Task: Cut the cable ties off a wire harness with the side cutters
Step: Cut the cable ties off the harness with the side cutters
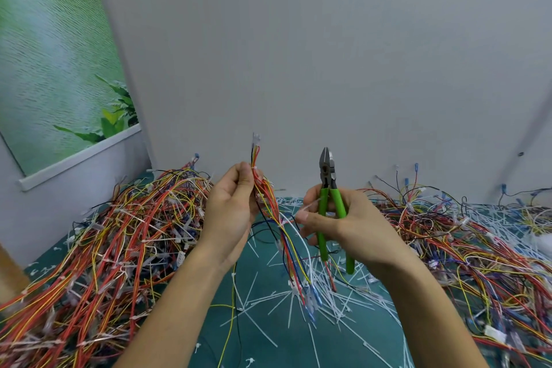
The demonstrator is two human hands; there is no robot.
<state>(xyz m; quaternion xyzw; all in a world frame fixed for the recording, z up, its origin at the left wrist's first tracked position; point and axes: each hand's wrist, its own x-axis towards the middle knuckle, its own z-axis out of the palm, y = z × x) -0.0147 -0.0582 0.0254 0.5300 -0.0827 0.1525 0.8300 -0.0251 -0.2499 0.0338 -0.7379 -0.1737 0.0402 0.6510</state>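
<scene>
My left hand [231, 209] grips a wire harness [270, 209] of red, yellow, blue, black and white wires, held upright. A white connector tops it and a white cable tie [255, 169] wraps it just above my thumb. The harness's lower end hangs down to blue terminals over the table. My right hand [343, 227] grips the green-handled side cutters [328, 188], jaws pointing up and nearly closed, to the right of the harness and apart from it. Its thumb and forefinger also pinch a thin white tie piece [306, 208].
A large pile of tied harnesses [113, 242] fills the left of the green table [263, 346]. Another tangle of wires [466, 248] lies on the right. Several cut white ties [268, 302] are scattered between my arms. A grey wall stands close behind.
</scene>
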